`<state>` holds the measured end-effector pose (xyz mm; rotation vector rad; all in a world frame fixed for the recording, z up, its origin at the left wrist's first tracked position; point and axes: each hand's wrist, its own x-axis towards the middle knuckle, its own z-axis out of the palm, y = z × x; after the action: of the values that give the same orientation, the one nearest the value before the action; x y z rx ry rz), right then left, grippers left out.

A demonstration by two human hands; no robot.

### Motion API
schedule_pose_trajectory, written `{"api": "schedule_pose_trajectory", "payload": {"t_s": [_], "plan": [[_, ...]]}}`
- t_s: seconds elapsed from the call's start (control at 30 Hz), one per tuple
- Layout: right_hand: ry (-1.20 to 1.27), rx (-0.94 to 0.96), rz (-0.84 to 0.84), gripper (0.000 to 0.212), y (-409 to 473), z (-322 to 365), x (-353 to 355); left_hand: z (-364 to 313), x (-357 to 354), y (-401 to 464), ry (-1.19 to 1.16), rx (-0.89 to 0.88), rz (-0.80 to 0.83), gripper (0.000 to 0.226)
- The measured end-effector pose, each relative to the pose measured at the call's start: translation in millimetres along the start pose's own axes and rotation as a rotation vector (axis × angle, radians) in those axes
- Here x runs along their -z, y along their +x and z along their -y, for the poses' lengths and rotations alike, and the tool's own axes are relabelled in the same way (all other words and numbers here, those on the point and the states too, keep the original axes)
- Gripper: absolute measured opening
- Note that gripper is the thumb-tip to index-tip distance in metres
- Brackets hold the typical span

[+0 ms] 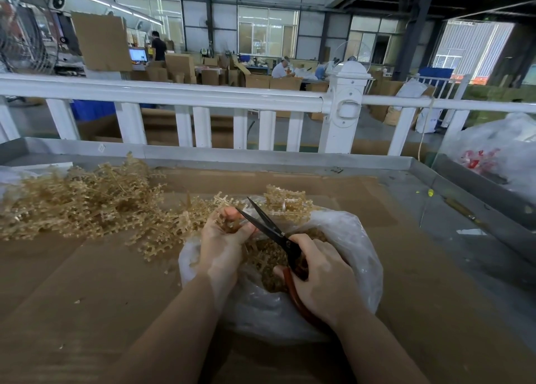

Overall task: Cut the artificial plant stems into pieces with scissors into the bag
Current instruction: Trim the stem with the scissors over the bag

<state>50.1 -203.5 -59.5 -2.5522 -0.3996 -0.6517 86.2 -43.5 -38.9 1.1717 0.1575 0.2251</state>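
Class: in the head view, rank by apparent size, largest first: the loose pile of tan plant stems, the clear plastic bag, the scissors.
1. pile of tan plant stems and clear plastic bag: look alike; the bag is nearer, so unranked.
2. scissors, smallest, partly hidden by the right hand.

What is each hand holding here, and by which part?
Right hand grips the scissors by their red handles, blades open. Left hand holds a plant stem bunched in its fingers, above the bag.
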Motion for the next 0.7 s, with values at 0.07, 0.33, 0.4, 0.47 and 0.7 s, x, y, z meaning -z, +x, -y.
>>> {"api": "schedule_pose_trajectory", "payload": {"t_s": [0.07, 0.33, 0.4, 0.47, 0.7], "plan": [[-0.001, 0.0, 0.008, 0.045, 1, 0, 0, -1, 0, 0, 0.015, -0.011, 0.004, 0.028], [0.048, -0.031, 0.058, 0.038, 9, 4, 3, 0, -2, 1, -0.021, -0.032, 0.068, 0.026], [0.077, -0.042, 0.086, 0.035, 11, 5, 6, 2, -3, 1, -0.017, -0.04, 0.102, 0.025], [0.096, -0.045, 0.116, 0.033, 14, 6, 8, 3, -3, 2, -0.009, -0.051, 0.11, 0.024], [0.115, -0.044, 0.157, 0.028, 15, 8, 12, 1, -5, 2, -0.042, -0.012, 0.127, 0.027]]}}
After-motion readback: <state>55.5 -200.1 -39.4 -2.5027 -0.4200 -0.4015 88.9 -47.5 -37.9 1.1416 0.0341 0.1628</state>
